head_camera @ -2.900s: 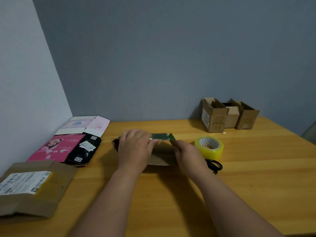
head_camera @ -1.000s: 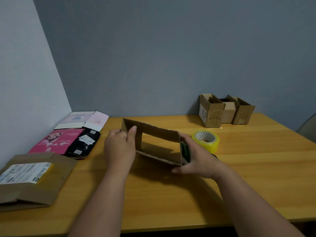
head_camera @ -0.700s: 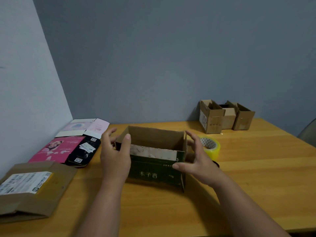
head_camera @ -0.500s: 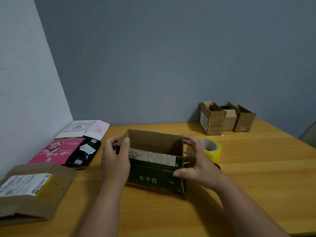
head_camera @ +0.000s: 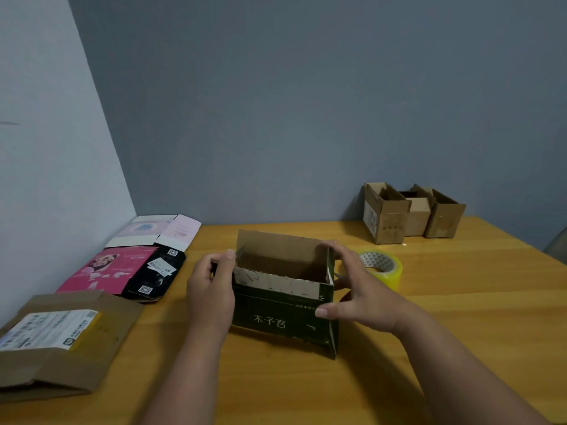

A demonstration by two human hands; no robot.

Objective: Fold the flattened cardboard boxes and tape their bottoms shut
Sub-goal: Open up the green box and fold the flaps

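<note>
Box [head_camera: 283, 305] stands opened at bench [head_camera: 460, 317] centre, open end up, so I judge I'm squaring walls before flaps. Left hand [head_camera: 210, 289] grip clamps left wall; right hand [head_camera: 357, 286] grip spans right corner. Tape roll [head_camera: 382, 266] near right hand, within reach.

Wooden table [head_camera: 460, 317] is carrying: green box [head_camera: 282, 314] standing mid-table, tape roll [head_camera: 380, 266] just right of it, three brown boxes [head_camera: 411, 213] sitting at far edge, flattened cartons [head_camera: 122, 265] lying along left edge.
</note>
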